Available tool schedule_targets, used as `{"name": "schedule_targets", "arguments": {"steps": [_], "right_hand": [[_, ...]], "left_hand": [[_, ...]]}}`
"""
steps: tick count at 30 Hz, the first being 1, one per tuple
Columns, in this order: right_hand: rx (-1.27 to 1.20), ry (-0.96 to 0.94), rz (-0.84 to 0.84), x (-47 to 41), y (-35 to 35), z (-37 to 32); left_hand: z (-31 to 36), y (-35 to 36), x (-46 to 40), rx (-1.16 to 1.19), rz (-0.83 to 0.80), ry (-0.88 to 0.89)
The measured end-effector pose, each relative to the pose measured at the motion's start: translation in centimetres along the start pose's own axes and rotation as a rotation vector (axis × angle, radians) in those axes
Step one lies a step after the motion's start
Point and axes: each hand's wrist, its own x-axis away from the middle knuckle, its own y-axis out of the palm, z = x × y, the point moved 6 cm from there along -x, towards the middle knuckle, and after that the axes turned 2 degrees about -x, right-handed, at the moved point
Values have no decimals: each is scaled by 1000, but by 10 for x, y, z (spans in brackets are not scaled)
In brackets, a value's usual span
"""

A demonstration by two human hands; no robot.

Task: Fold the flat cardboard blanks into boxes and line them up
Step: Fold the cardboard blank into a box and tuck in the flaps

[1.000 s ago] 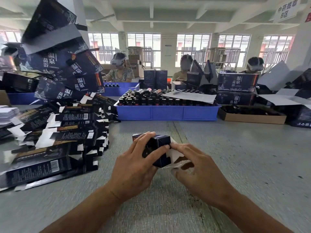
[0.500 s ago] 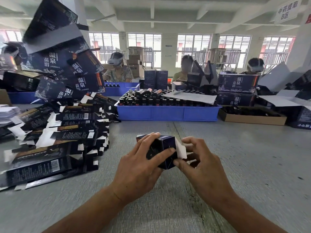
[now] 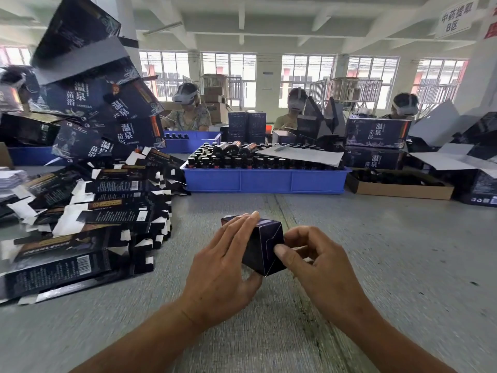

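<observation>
White flap now tucked shut; both hands' fingers (image 3: pixel 243 224) clamp the box (image 3: pixel 265 246).

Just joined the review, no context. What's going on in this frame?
A person is folding a small dark carton over a grey table. The left hand grips the carton's body; the right hand presses its thumb against the closed end panel. A heap of flat blanks lies to the left, not yet folded. No lined-up finished boxes are visible on the near table. Behind sits a blue tray of bottles, with other workers across the table.
</observation>
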Motion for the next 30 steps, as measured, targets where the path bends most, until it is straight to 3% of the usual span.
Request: {"name": "schedule_targets", "arguments": {"steps": [5, 13, 25, 30], "right_hand": [[-17, 28, -31, -1, 2, -1], [140, -23, 99, 2, -3, -7], [81, -21, -16, 2, 3, -7], [123, 37, -90, 6, 12, -4]], "left_hand": [[3, 0, 1, 50, 9, -9], [10, -1, 0, 70, -7, -9], [7, 1, 1, 43, 10, 21], [12, 10, 3, -49, -34, 166]]}}
